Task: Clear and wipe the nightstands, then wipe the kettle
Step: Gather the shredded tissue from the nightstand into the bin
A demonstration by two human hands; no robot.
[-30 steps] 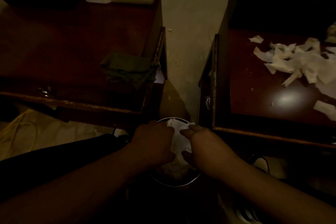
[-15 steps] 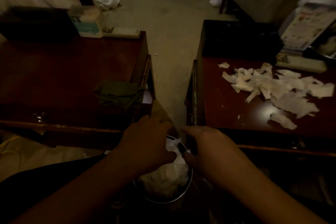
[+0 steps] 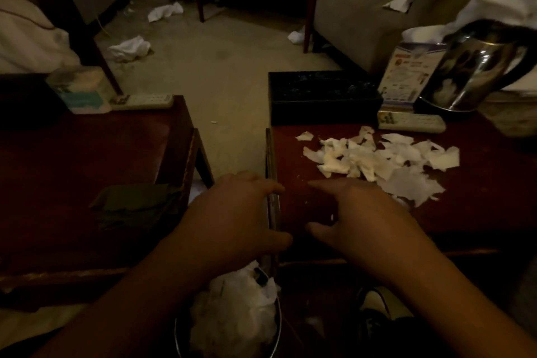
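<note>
Two dark red nightstands stand side by side. The left nightstand (image 3: 72, 160) carries a folded green cloth (image 3: 136, 206) near its right front corner. Several torn white paper scraps (image 3: 383, 163) lie scattered on the right nightstand (image 3: 476, 206), and a shiny steel kettle (image 3: 476, 67) stands at its back right. Between the nightstands, a round bin (image 3: 232, 320) on the floor is full of white paper. My left hand (image 3: 235, 218) hovers above the bin by the right nightstand's left edge, fingers relaxed, holding nothing. My right hand (image 3: 357, 221) is spread over the right nightstand's front left part, empty, just short of the scraps.
A tissue box (image 3: 80, 90) and a remote (image 3: 142, 100) sit at the back of the left nightstand. On the right one are a black box (image 3: 322, 96), a printed card (image 3: 406, 73) and a second remote (image 3: 412, 122). Crumpled tissues (image 3: 130, 48) litter the carpet; an armchair (image 3: 363, 17) stands behind.
Both hands have left the paper in the bin and risen up and right, toward the right nightstand. The view has tilted up, bringing the kettle and armchair into sight.
</note>
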